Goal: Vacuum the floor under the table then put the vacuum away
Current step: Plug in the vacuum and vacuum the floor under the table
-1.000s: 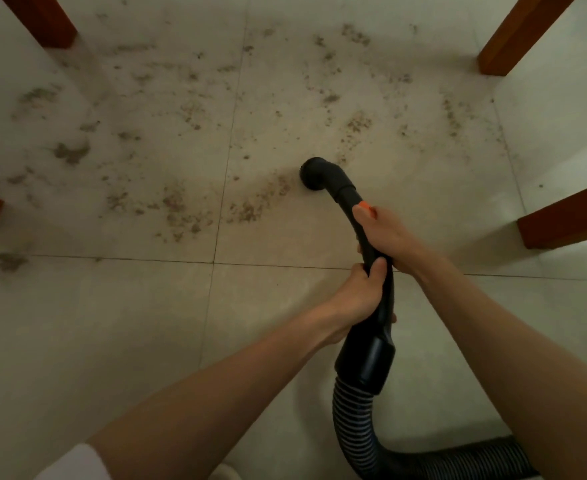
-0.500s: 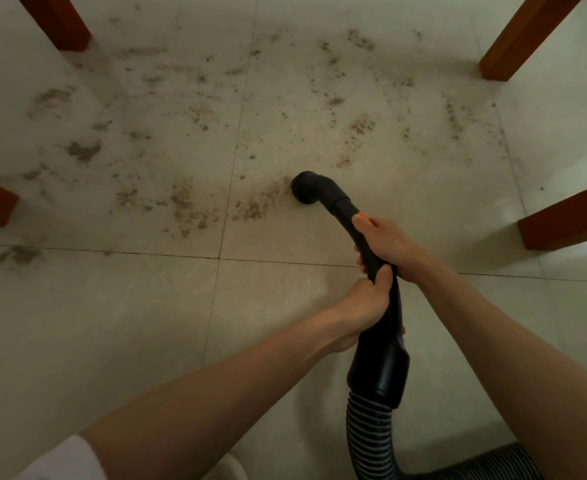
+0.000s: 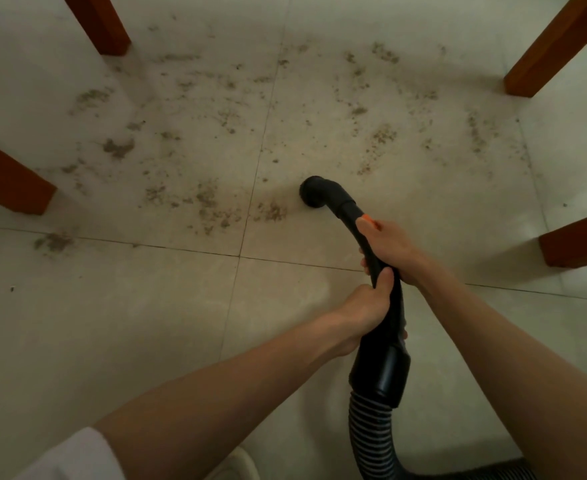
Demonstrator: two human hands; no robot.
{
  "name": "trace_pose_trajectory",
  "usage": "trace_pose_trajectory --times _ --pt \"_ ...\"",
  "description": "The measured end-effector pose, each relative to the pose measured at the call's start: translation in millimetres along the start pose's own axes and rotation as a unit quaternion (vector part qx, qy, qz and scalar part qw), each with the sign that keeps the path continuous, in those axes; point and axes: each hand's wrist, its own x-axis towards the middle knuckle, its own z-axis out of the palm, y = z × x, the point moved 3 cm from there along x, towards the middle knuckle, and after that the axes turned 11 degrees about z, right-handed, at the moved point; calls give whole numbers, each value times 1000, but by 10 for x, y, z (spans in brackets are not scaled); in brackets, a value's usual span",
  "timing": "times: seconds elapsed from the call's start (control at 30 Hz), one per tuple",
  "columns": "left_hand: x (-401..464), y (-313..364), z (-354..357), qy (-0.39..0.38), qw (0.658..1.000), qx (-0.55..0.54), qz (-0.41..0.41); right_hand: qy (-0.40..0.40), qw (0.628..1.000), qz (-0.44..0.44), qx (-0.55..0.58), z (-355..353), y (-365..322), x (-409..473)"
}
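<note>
A person grips the black vacuum wand [image 3: 385, 282] with both hands above a pale tiled floor [image 3: 129, 341]. The right hand [image 3: 389, 249] wraps around the wand's upper curve, its thumb lying next to a small orange tab [image 3: 368, 219]; the left hand [image 3: 364, 311] closes around the shaft just nearer the person, thumb pointing up along the tube, the two hands almost touching. The wand's round nozzle [image 3: 311, 196] meets the floor near the middle of the scene, just right of a tile seam, with a clump of brownish dirt [image 3: 271, 212] immediately to its left. More crumbs and dust [image 3: 212, 199] are scattered across the far tiles, thickest to the left and far right. Four reddish-brown wooden table legs frame the dirty patch: one far left [image 3: 101, 22], one near left [image 3: 8, 178], one far right [image 3: 555, 46] and one near right [image 3: 579, 242]. Below the hands the wand widens into a glossy black collar [image 3: 382, 375], from which a ribbed black hose [image 3: 371, 434] curves toward the near right edge. A white sleeve [image 3: 73, 455] shows at the left forearm.
</note>
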Motion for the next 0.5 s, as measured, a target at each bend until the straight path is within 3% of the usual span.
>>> trace_pose_trajectory --times 0.17,0.5 --pt "58 49 -42 3 1000 16 4 27 1000 0 10 -36 -35 58" --pt "42 121 -245 33 999 -22 23 -8 999 -5 -53 205 -286 154"
